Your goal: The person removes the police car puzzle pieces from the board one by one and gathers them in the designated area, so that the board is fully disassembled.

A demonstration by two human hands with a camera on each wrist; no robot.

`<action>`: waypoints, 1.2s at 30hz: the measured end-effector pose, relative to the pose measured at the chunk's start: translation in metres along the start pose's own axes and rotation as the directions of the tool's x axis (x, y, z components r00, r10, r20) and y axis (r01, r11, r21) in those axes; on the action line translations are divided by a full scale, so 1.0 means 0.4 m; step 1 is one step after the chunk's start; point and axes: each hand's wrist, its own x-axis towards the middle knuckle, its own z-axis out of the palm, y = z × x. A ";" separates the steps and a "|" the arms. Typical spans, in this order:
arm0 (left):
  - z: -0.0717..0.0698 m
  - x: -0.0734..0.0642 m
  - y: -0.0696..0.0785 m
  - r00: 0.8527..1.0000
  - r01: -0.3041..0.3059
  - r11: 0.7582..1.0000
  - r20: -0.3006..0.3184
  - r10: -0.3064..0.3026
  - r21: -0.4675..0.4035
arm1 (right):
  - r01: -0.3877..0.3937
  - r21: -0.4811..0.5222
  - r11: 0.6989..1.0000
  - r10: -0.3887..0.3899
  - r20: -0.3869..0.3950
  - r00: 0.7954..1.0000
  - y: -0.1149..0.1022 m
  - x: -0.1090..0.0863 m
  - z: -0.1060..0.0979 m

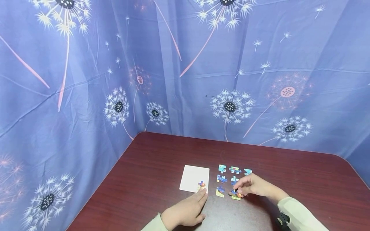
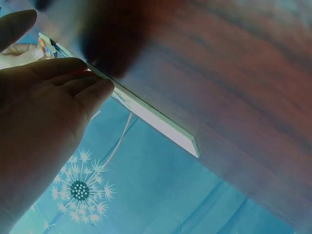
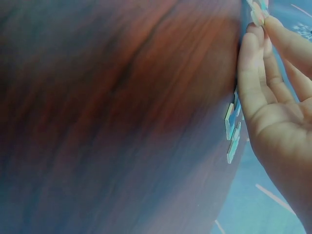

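Observation:
A white square board (image 1: 194,176) lies on the table, with one colourful jigsaw piece (image 1: 201,183) at its near right corner. My left hand (image 1: 189,207) rests palm down, its fairly straight fingers reaching that corner right by the piece. In the left wrist view, the left fingertips (image 2: 105,87) are at the edge of the board (image 2: 161,124). My right hand (image 1: 254,185) pinches a jigsaw piece (image 3: 258,13) between thumb and fingertips. From the head, this is at the near end of the loose pieces, where a yellow-edged piece (image 1: 236,197) shows beneath the fingers.
Several other jigsaw pieces sit in loose rows right of the board, among them a blue one (image 1: 222,168), a middle one (image 1: 221,178) and a yellow-and-blue one (image 1: 220,192). The dark red wooden table (image 1: 162,157) meets a blue dandelion-print curtain (image 1: 190,106) behind and at the left.

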 end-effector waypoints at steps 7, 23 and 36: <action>0.002 -0.001 0.005 1.000 0.007 1.000 -0.009 -0.007 0.004 | 0.007 0.019 1.000 -0.006 -0.011 1.000 0.001 -0.002 0.001; -0.001 -0.005 0.002 1.000 -0.010 1.000 -0.011 0.010 -0.005 | -0.047 -0.021 0.999 0.046 -0.068 0.997 0.003 -0.003 0.004; -0.007 -0.014 -0.030 0.996 -0.025 0.999 -0.085 0.022 -0.032 | -0.062 -0.027 0.998 0.060 -0.074 0.995 -0.013 -0.004 0.006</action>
